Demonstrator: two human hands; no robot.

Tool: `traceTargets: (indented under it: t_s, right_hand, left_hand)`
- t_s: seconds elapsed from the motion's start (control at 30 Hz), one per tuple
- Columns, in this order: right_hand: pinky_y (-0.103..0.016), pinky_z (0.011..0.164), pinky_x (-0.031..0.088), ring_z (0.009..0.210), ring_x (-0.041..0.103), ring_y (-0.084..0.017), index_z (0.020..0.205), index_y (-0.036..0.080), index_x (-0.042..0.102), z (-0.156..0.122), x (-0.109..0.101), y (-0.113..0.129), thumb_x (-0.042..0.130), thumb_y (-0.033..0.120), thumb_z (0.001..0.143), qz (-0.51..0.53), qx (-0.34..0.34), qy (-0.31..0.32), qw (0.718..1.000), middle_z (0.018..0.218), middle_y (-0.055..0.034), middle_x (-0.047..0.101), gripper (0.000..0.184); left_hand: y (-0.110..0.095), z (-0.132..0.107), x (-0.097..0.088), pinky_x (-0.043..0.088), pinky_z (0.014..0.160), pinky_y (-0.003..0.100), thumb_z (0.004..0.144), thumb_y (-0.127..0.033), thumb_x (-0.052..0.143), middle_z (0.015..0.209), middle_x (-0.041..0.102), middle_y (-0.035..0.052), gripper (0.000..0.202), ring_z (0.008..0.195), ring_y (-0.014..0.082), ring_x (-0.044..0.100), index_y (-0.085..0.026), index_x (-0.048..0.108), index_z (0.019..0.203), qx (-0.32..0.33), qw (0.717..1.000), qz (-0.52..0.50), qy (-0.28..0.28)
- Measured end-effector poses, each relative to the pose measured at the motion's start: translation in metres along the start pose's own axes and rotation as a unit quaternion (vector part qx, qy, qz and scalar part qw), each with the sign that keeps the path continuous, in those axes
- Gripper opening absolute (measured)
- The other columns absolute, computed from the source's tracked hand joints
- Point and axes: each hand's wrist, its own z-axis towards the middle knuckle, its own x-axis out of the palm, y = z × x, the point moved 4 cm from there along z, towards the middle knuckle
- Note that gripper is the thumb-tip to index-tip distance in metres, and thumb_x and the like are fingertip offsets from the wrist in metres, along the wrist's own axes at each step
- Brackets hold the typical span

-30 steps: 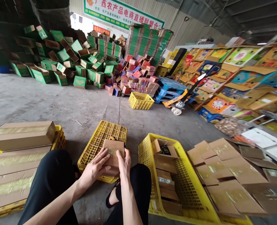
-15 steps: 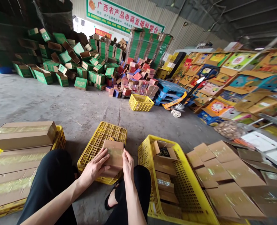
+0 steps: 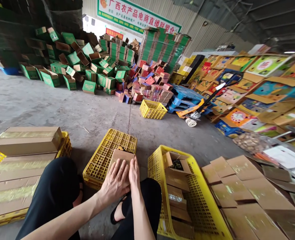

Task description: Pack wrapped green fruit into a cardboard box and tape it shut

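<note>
A small brown cardboard box (image 3: 123,155) rests on an upturned yellow plastic crate (image 3: 95,158) between my knees. My left hand (image 3: 116,178) lies flat on the box's top, fingers stretched out toward its far edge. Along the right edge of the box, my right hand (image 3: 134,170) presses with straight fingers, close beside the left one. Just beyond the box a small orange-and-black object (image 3: 122,148) shows, mostly hidden, so its kind is unclear. The hands cover the near part of the box.
On my right stands a yellow crate (image 3: 204,200) with several small boxes, one open-topped (image 3: 176,162) with dark contents. Flattened cartons (image 3: 252,186) lie farther right. Long taped boxes (image 3: 27,140) fill a crate at my left. Ahead are a yellow basket (image 3: 152,110) and a pallet jack (image 3: 194,111).
My left hand has slid right and nearer over the box top, its fingers now flat. The right hand has flattened along the edge. The view has shifted slightly left.
</note>
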Motion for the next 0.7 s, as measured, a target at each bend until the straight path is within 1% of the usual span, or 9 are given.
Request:
traceTargets:
  t_s: [0.07,0.13,0.23,0.33,0.4,0.5,0.6,0.7]
  right_hand:
    - [-0.044,0.122,0.046,0.151,0.051,-0.032,0.143,0.022,0.071,-0.001,-0.002,-0.001,0.052,0.073,0.097,-0.007,0.018,0.015,1.0,0.148,-0.0121,0.068,0.072]
    - [-0.044,0.123,0.045,0.154,0.048,-0.032,0.144,0.019,0.069,-0.001,-0.001,-0.002,0.052,0.073,0.097,-0.007,0.024,0.018,1.0,0.152,-0.0137,0.065,0.074]
    - [-0.045,0.125,0.042,0.155,0.046,-0.032,0.148,0.014,0.066,0.0,0.003,-0.005,0.051,0.074,0.096,-0.002,0.029,0.002,1.0,0.157,-0.0173,0.059,0.081]
    - [-0.043,0.127,0.037,0.155,0.046,-0.03,0.153,0.015,0.061,0.001,0.006,-0.009,0.05,0.074,0.094,0.003,0.04,0.002,0.999,0.164,-0.0146,0.052,0.084]
    - [-0.041,0.128,0.036,0.156,0.044,-0.029,0.156,0.016,0.058,0.001,0.007,-0.011,0.049,0.074,0.094,0.008,0.041,0.008,0.999,0.167,-0.0126,0.048,0.085]
    - [-0.042,0.13,0.033,0.158,0.041,-0.029,0.158,0.015,0.056,-0.001,0.007,-0.011,0.048,0.074,0.095,0.02,0.047,0.015,0.999,0.169,-0.013,0.044,0.087]
    - [-0.043,0.131,0.03,0.16,0.038,-0.027,0.161,0.017,0.053,-0.004,0.006,-0.011,0.048,0.072,0.096,0.045,0.058,0.026,0.997,0.171,-0.0108,0.041,0.086]
    - [-0.044,0.13,0.034,0.161,0.037,-0.026,0.16,0.023,0.055,-0.007,0.004,-0.012,0.051,0.07,0.097,0.082,0.065,0.03,0.994,0.171,-0.0066,0.043,0.078]
  left_hand:
    - [-0.005,0.009,0.003,0.03,0.129,0.067,0.088,-0.058,0.075,0.171,0.038,0.0218,0.094,0.161,0.0484,0.028,-0.014,0.043,0.164,-0.008,1.0,0.003,0.011]
    - [0.0,0.015,0.003,0.031,0.129,0.063,0.086,-0.058,0.076,0.172,0.037,0.0195,0.097,0.161,0.0464,0.029,-0.017,0.04,0.167,-0.013,1.0,-0.003,0.027]
    - [0.021,0.019,0.0,0.037,0.126,0.057,0.086,-0.057,0.075,0.172,0.037,0.0212,0.101,0.159,0.0423,0.035,-0.014,0.035,0.168,-0.008,0.998,-0.022,0.057]
    - [0.041,0.018,-0.005,0.038,0.126,0.053,0.087,-0.055,0.073,0.173,0.035,0.022,0.101,0.16,0.0392,0.036,-0.015,0.03,0.169,-0.004,0.997,-0.033,0.069]
    - [0.05,0.015,-0.008,0.037,0.127,0.053,0.088,-0.054,0.072,0.173,0.034,0.0218,0.101,0.16,0.0386,0.035,-0.016,0.027,0.17,-0.006,0.998,-0.031,0.06]
    - [0.055,0.008,-0.011,0.034,0.128,0.056,0.087,-0.053,0.075,0.173,0.033,0.0233,0.106,0.16,0.0401,0.035,-0.014,0.023,0.171,-0.015,0.999,-0.02,0.025]
    - [0.055,0.002,-0.011,0.035,0.128,0.059,0.084,-0.052,0.08,0.172,0.034,0.0255,0.115,0.159,0.0423,0.036,-0.012,0.017,0.172,-0.018,1.0,-0.009,-0.007]
    - [0.052,-0.001,-0.011,0.04,0.126,0.057,0.084,-0.047,0.082,0.173,0.031,0.0269,0.121,0.16,0.0428,0.034,-0.011,0.007,0.173,-0.013,1.0,-0.013,-0.017]
